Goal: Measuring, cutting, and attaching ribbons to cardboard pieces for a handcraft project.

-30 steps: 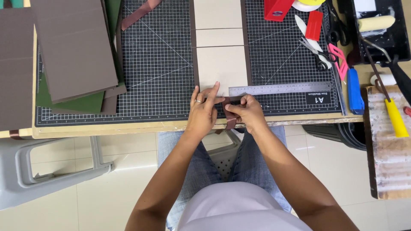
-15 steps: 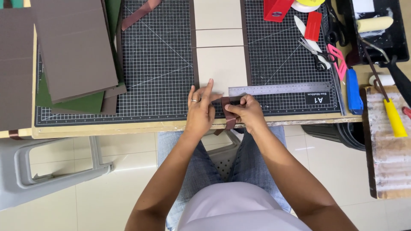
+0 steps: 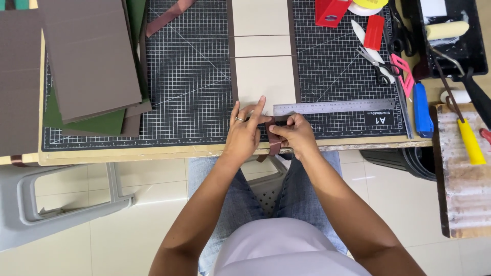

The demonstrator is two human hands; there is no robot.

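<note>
— Where are your hands right now?

— Both sit at the lower centre of the frame, at the near edge of the cutting mat (image 3: 184, 76). Your left hand (image 3: 244, 134) lies flat with fingers spread, pressing down beside the brown strip (image 3: 274, 142). Your right hand (image 3: 295, 134) has thumb and fingers pinched together on that strip, which hangs over the table edge (image 3: 153, 152) toward your lap.

— What step does that look like?

— I'd judge you're folding or creasing the strip against the pale board (image 3: 265, 76) lying between the two dark grids. Your fingers hide the contact line, so I can't tell whether the strip is already stuck down.

— And the next move?

— It would call for steady pressure from your left hand while your right keeps the strip square to the steel ruler (image 3: 332, 107), just right of your knuckles.

— What's around you?

— Brown card sheets (image 3: 87, 56) over a green sheet (image 3: 92, 122) at upper left. At upper right: scissors (image 3: 378, 64), a red tool (image 3: 374, 31), a blue-handled knife (image 3: 422, 110), and a paint roller (image 3: 447, 30) in a black tray (image 3: 473, 56). A yellow-handled tool (image 3: 470, 140) rests on a wooden board at far right. Below, a white tiled floor and a grey plastic stool (image 3: 61, 204) at lower left.
</note>
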